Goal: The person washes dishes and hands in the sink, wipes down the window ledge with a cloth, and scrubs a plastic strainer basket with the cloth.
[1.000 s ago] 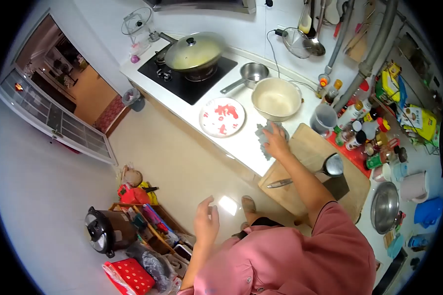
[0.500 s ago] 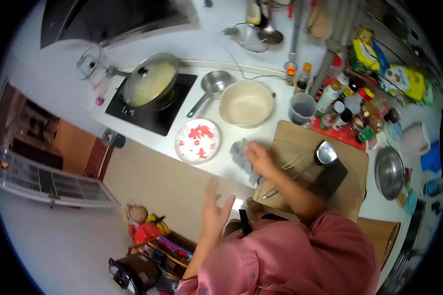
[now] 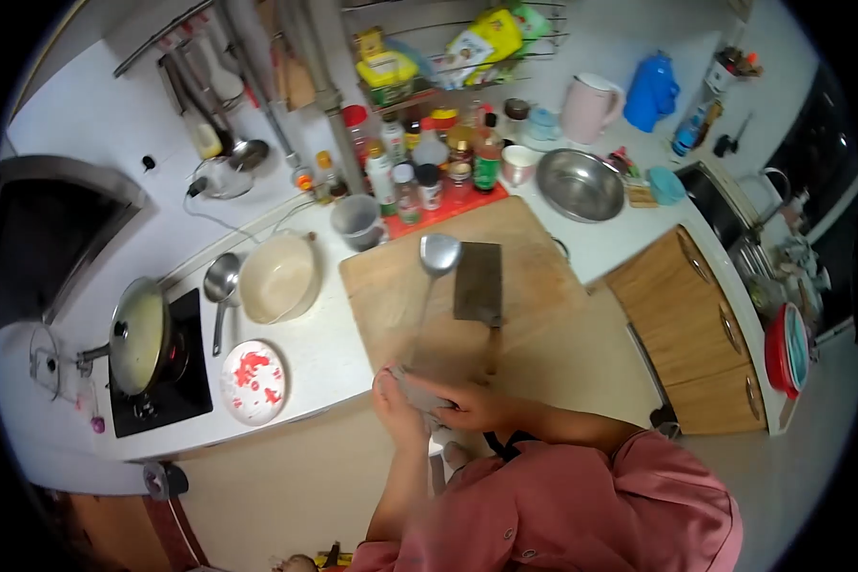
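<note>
My left hand [image 3: 398, 412] and my right hand [image 3: 474, 404] meet at the counter's front edge, both closed on a grey cloth [image 3: 423, 394] bunched between them. Some of the cloth is covered by the fingers and blurred. Just beyond them lies a wooden cutting board [image 3: 541, 250]. On it rest a cleaver [image 3: 479, 282] with a dark blade and a metal spatula [image 3: 439, 254], its handle pointing toward me.
Left of the board are a white plate with red patterns [image 3: 254, 382], a cream basin [image 3: 278, 278], a metal ladle [image 3: 221, 277] and a lidded pan [image 3: 138, 336] on the cooktop [image 3: 183, 389]. Bottles [image 3: 379, 179] line the back; a steel bowl [image 3: 582, 185] sits right.
My right hand has lifted the grey cloth off the counter, and my left hand, open before, has joined it on the cloth. The view has swung to the right.
</note>
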A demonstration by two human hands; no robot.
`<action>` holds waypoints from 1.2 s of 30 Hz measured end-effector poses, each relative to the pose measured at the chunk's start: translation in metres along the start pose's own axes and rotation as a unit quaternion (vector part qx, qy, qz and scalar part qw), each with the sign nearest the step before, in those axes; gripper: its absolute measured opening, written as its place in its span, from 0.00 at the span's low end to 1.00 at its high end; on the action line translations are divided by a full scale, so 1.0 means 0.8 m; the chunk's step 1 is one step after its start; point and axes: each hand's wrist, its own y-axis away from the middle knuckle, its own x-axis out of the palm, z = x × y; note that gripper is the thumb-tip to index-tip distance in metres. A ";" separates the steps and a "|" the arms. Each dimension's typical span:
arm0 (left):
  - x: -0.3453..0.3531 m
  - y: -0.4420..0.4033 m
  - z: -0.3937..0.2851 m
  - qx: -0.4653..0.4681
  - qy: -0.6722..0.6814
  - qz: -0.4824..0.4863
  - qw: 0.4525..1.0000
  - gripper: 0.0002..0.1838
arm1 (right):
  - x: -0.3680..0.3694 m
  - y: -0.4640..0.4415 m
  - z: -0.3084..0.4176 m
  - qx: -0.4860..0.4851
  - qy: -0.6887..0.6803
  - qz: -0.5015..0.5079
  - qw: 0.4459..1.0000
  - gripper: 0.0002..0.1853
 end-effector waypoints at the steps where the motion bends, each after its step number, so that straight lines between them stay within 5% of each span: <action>1: 0.012 0.007 0.003 0.000 -0.002 0.016 1.000 0.20 | -0.007 0.018 0.004 0.014 0.027 -0.021 0.999 0.34; 4: 0.055 0.027 0.009 0.013 -0.019 0.062 0.998 0.19 | -0.040 0.070 0.010 0.094 -0.140 -0.122 0.978 0.31; 7: 0.113 0.047 0.005 0.041 -0.047 0.133 0.989 0.17 | -0.094 0.129 0.007 0.145 -0.131 -0.278 0.940 0.24; 11: 0.190 0.077 0.044 -0.024 -0.160 0.245 0.956 0.14 | -0.185 0.206 0.005 0.132 -0.180 -0.466 0.856 0.18; 14: 0.278 0.116 0.108 -0.027 -0.179 0.355 0.917 0.18 | -0.259 0.288 0.004 0.028 -0.134 -0.535 0.834 0.18; 19: 0.428 0.176 0.173 -0.024 -0.231 0.571 0.787 0.41 | -0.360 0.424 0.011 0.041 -0.198 -0.582 0.787 0.16; 22: 0.515 0.217 0.188 -0.028 -0.184 0.607 0.772 0.41 | -0.404 0.482 0.015 0.072 -0.171 -0.567 0.803 0.16; 26: 0.587 0.246 0.254 -0.123 -0.180 0.636 0.740 0.27 | -0.461 0.555 0.007 0.113 -0.109 -0.551 0.819 0.16; 29: 0.631 0.254 0.275 -0.108 -0.326 0.540 0.768 0.19 | -0.495 0.604 0.012 0.125 -0.176 -0.528 0.822 0.19; 32: 0.686 0.255 0.264 -0.009 -0.219 0.560 0.799 0.18 | -0.526 0.638 -0.010 0.148 -0.067 -0.516 0.841 0.24; 36: 0.752 0.224 0.289 0.183 -0.249 0.573 0.759 0.24 | -0.594 0.667 -0.032 0.230 -0.124 -0.558 0.788 0.27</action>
